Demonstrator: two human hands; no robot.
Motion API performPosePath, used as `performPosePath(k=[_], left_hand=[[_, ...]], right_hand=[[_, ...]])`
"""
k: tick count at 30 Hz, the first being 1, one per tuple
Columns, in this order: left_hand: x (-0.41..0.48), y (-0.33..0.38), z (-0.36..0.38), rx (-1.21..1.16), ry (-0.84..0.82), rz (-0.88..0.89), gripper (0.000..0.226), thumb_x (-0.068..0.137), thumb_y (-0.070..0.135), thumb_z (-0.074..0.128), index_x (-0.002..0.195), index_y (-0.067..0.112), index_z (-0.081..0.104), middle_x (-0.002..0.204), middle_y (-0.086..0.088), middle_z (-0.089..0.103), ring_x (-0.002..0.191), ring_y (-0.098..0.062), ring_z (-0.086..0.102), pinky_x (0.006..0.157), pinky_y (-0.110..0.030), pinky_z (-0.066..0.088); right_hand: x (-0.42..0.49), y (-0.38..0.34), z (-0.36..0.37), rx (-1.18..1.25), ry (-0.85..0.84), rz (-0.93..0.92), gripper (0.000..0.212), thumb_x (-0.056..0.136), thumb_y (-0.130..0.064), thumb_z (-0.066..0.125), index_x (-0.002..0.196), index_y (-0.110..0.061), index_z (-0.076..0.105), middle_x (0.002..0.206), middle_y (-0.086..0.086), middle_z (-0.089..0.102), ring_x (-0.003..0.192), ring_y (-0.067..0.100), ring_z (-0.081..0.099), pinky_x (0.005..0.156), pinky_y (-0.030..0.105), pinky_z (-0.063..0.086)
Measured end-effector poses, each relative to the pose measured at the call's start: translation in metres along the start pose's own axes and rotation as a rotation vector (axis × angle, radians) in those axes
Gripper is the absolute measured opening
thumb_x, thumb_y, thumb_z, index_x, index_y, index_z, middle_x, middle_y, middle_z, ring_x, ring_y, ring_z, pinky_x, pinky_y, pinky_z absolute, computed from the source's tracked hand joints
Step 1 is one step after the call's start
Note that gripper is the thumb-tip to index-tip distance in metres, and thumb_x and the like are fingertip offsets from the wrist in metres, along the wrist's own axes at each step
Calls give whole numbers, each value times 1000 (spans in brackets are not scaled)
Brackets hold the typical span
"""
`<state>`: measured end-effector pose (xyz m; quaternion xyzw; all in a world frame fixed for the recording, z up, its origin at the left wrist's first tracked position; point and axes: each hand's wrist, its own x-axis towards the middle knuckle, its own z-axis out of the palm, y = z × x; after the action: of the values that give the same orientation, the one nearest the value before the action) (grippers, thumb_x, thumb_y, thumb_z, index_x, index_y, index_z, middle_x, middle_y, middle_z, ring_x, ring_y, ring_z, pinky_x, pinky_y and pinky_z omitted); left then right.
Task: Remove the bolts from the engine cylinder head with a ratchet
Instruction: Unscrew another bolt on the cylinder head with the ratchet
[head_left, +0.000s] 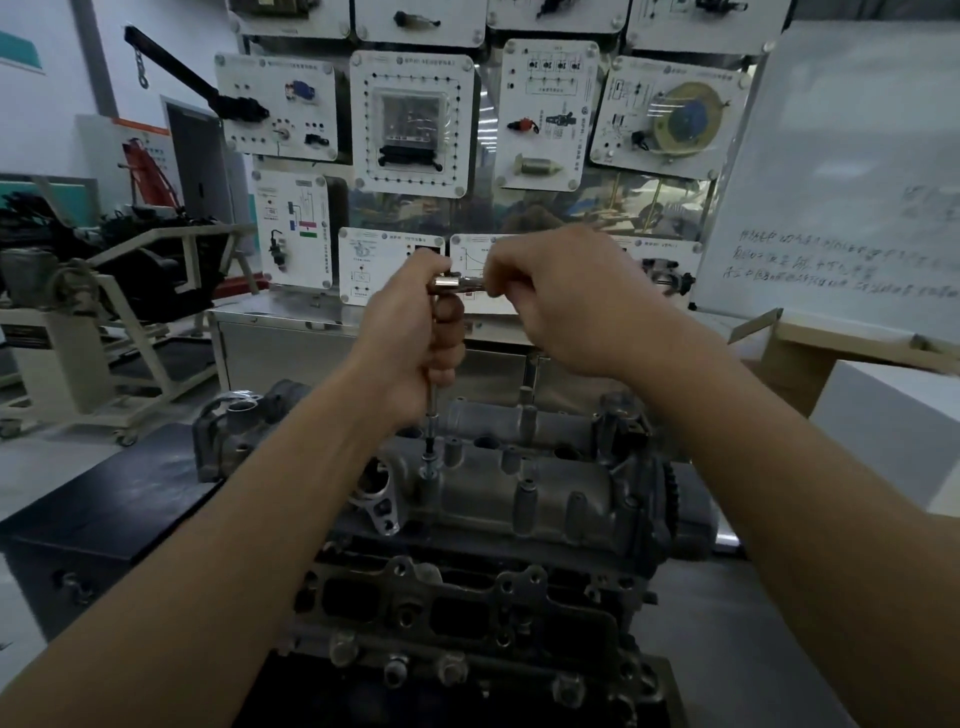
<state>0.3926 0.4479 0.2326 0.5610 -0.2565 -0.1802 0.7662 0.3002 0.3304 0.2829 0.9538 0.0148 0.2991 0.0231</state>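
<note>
Reaching forward from the bottom of the view, two bare forearms meet above a grey cylinder head that sits in the middle of a dark bench. The left hand is closed in a fist around a thin upright extension, with fingers curled and stacked one above another along the bar. At the top of that bar is the shiny head of a ratchet, lying level and pointing right. The right hand grips the ratchet's handle, fingers wrapped over it so that the handle itself is hidden. The extension runs straight down out of the left fist, and its dark lower tip sits on a bolt near the left end of the cylinder head. Several short upright metal posts stand along the top of the casting. Behind the bench rises a wall of white display panels carrying small electrical parts. A whiteboard with faint handwriting leans at the right. Another engine rests on a pale wheeled stand at far left.
</note>
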Motion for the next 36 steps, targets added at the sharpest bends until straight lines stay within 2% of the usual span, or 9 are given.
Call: performPosePath(k=[4,10,13,20,26,28,31,33,36], left_hand=[[0,5,-4,65,-208,-52,48,94,40,42,49,23,39,44,8,23,42,-11,15,41,-24,14],[9,3,-6,40,92,1,47,95,33,41,49,26,37,45,6,30,37,-12,21,37,-21,21],[8,0,1,67,133,25,43,93,30,44,51,27,39,49,7,33,41,-11,23,38,-22,22],[-6,9,-13,69,-86,-53,53,98,52,48,54,24,38,46,7,25,43,-12,23,43,-25,28],[-6,12,-7,48,-103,-52,55,98,51,49,50,24,39,45,8,24,43,-11,21,43,-25,24],[-5,16,-10,6,-90,-39,55,98,49,50,49,25,40,45,8,23,43,-10,20,43,-24,23],[-3,26,-15,0,-58,6,54,98,47,50,50,25,38,45,8,24,41,-10,20,41,-23,24],[-1,30,-18,54,-17,50,53,98,47,51,51,25,39,45,9,26,40,-10,22,40,-23,24],[2,26,-22,168,52,113,58,98,48,53,46,26,41,45,10,30,40,-10,24,39,-23,23]], right_hand=[[18,-2,23,163,-13,30,13,99,-5,48,108,-12,54,93,7,65,87,27,58,84,48,47],[-1,-11,2,9,-16,-31,16,97,-30,56,109,-21,49,94,1,61,82,21,59,73,41,52],[-8,-17,-16,15,29,-79,7,95,-26,57,101,-24,53,91,-4,59,78,16,58,69,39,51],[19,5,23,133,-71,36,17,102,-18,52,115,-21,63,111,0,65,105,22,58,96,48,46],[16,15,35,232,69,-4,26,97,-17,60,122,-21,66,118,-3,69,113,19,60,102,47,44],[10,17,35,233,241,35,39,93,-18,66,132,-20,61,128,-5,65,120,15,56,108,40,41],[-3,14,36,409,456,128,41,88,-21,71,128,-18,60,118,-11,62,110,8,56,97,23,43],[-15,7,45,526,361,181,29,89,-27,72,115,-22,62,108,-13,63,100,5,59,89,21,47],[-32,-6,70,475,-144,68,30,88,-48,70,107,-25,70,102,-12,66,93,5,61,83,29,52]])
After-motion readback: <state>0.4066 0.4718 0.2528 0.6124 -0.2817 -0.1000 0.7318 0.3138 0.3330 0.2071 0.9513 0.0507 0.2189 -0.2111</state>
